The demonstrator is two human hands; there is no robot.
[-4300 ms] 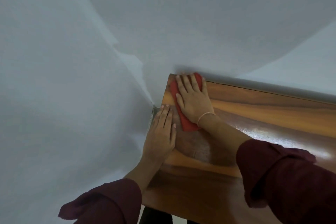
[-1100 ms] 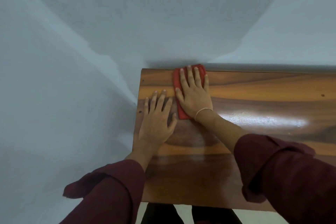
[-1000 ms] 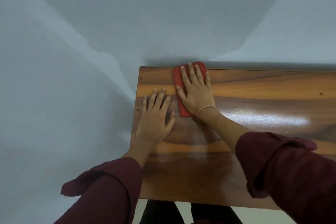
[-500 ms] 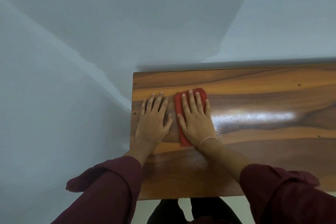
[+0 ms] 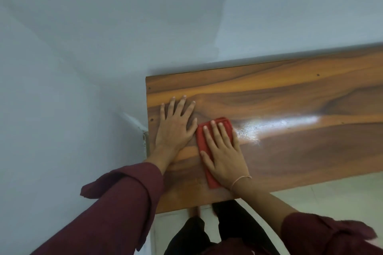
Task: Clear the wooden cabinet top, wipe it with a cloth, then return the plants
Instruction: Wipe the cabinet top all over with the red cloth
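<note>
Drawn back from far edge toward near edge since earlier: red cloth (image 5: 202, 141) with right grip (image 5: 223, 155). Near left edge of wooden cabinet top (image 5: 290, 151): left grip (image 5: 176, 128) spread flat, bracing. Just beside, right grip spread, pressing red cloth down. Wiping step, seemingly; next, sweeping rightward across remaining wood with flat, even pressure.

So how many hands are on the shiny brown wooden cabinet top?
2. The left hand lies flat on the bare wooden cabinet top near its left end. The right hand presses flat on the folded red cloth right beside it. Neither is hidden.
</note>
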